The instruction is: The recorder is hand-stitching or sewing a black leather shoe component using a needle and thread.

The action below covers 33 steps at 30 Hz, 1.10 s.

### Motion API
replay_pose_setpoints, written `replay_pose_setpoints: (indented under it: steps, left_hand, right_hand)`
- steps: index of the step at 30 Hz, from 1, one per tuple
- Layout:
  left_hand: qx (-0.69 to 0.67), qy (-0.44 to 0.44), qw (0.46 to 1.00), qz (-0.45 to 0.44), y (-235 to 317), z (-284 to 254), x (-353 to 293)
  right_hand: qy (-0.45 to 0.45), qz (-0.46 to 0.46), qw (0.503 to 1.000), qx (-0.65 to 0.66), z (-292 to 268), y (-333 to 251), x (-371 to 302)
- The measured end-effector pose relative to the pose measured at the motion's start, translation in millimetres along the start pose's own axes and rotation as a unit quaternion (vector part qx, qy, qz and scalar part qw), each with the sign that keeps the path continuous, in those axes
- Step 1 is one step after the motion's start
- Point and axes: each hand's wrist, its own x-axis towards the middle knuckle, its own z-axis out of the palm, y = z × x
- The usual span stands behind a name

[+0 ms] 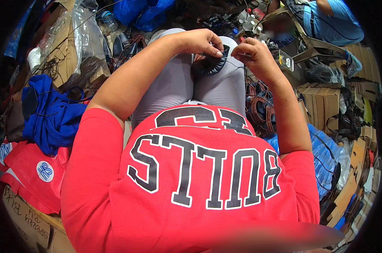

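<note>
While the dark leather piece [211, 64] lies across the knees, long axis left to right, the left hand [199, 42] pinches its upper edge from above; the right hand [255, 54], fingers closed on a thin thread [233, 62], sits just beside its right end.

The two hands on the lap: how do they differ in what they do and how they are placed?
The left hand presses its fingers down onto the dark leather piece; the right hand is beside that piece, not on it. The left hand lies flatter with fingers stretched; the right hand is curled, with fingertips pinched together, seemingly on a thin thread. Both are bare and rest over the grey knees.
</note>
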Motion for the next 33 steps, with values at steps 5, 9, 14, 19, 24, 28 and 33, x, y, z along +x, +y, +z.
replay_pose_setpoints:
  steps: [5, 9, 14, 19, 24, 28, 33]
  left_hand:
    - [-0.107, -0.031, 0.993, -0.028, -4, 5, 2]
    - [-0.173, -0.038, 0.984, 0.011, -7, 10, 3]
    - [-0.213, -0.03, 0.977, -0.015, -14, 17, 4]
    - [-0.243, -0.024, 0.97, -0.02, -17, 19, 3]
    - [-0.211, -0.065, 0.975, -0.03, -15, 13, 0]
    - [-0.182, -0.075, 0.98, -0.015, -14, 12, -1]
    - [-0.145, -0.097, 0.985, -0.02, -13, 11, 2]
  right_hand:
    - [-0.008, -0.03, 0.999, -0.029, 3, 3, 1]
    - [-0.023, 0.017, 0.998, 0.062, 12, 5, -6]
    - [0.047, 0.092, 0.973, 0.205, 37, 5, -26]
    - [0.108, 0.054, 0.982, 0.145, 50, 0, -42]
    - [0.142, -0.001, 0.99, 0.025, 50, -12, -49]
    - [0.131, -0.029, 0.99, -0.035, 45, -19, -50]
    - [0.054, -0.017, 0.989, -0.137, 31, -36, -41]
